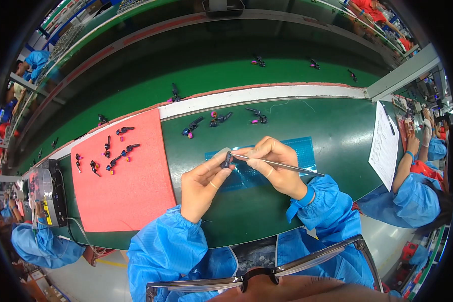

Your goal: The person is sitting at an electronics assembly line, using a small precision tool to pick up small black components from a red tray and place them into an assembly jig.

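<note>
My left hand pinches a small dark blue-black earphone-like part between thumb and fingertips. In my right hand is a slim pair of metal tweezers, its tip reaching the top of the part. Both hands hover above a blue translucent gridded mat on the green bench. Beyond them lie similar dark parts with pink or orange round pieces: one part to the left, another in the middle, a third to the right. What the tweezer tip grips is too small to tell.
A pink foam sheet at left carries several similar parts. Beyond a white rail, more lie on a green belt. A black box stands far left; a printed sheet with a pen lies right. Co-workers sit on both sides.
</note>
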`<state>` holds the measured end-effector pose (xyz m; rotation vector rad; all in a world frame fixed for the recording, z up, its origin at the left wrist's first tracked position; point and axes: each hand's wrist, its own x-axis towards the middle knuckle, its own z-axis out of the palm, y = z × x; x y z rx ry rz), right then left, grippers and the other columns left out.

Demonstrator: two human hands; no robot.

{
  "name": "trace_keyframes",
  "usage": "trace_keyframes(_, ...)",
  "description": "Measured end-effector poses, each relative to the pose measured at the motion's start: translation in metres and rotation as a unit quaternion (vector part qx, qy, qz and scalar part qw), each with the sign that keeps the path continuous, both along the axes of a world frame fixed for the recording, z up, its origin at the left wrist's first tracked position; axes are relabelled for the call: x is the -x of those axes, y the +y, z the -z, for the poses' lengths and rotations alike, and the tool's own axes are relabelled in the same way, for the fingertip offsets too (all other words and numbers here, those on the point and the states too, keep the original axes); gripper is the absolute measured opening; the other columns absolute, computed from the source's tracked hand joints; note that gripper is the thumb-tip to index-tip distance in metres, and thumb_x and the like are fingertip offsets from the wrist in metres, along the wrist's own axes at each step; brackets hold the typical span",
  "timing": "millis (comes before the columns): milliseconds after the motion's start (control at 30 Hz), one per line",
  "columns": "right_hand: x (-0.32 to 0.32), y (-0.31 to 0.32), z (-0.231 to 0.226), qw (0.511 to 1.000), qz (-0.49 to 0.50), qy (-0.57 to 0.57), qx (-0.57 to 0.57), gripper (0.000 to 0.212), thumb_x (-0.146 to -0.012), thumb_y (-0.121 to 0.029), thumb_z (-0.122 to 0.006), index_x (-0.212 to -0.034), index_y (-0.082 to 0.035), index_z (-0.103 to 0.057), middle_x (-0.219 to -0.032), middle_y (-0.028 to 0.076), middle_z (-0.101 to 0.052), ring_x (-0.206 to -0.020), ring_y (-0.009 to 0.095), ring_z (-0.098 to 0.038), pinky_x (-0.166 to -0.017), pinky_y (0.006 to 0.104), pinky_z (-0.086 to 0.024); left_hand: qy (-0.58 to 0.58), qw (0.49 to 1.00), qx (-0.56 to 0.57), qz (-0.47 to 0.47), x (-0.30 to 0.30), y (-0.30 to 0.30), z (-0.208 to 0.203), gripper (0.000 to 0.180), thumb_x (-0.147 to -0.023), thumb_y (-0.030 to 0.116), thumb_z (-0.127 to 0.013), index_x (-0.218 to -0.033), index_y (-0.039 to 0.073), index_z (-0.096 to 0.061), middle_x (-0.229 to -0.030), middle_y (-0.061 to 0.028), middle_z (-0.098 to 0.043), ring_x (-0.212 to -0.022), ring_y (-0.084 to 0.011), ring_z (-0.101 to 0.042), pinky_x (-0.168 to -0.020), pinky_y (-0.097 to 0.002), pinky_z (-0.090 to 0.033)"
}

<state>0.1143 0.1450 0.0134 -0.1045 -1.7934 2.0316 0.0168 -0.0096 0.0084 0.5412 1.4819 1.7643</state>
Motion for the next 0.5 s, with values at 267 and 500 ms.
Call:
trace_keyframes(267, 0.0007, -0.0012, 0.0015, 1.000, 0.006, 0.008, -0.015, 0.006, -0.081, 0.004, -0.056, -0.081, 0.001, -0.051, -0.080, 0.009, -0.049, -0.100, 0.033, -0.057, -0.084, 0.0384, -0.048, 0.008, 1.000, 0.001, -0.006, 0.0002, -0.0012, -0.0010, 0.037, -0.081, -0.006, -0.056, -0.118, -0.004, -0.050, -0.111, -0.0130, -0.057, -0.096, -0.0173, -0.058, -0.085, -0.0261, -0.046)
trace_keyframes(500, 0.0016, -0.0032, -0.0017, 1.000, 0.009, 0.017, -0.020, 0.003, -0.081, 0.005, -0.056, -0.081, 0.003, -0.054, -0.085, 0.009, -0.053, -0.101, 0.028, -0.057, -0.081, 0.0309, -0.051, 0.006, 1.000, 0.006, -0.009, -0.0006, -0.0016, 0.0002, 0.037, -0.081, -0.006, -0.056, -0.117, -0.004, -0.050, -0.109, -0.0129, -0.058, -0.095, -0.0166, -0.058, -0.085, -0.0257, -0.046)
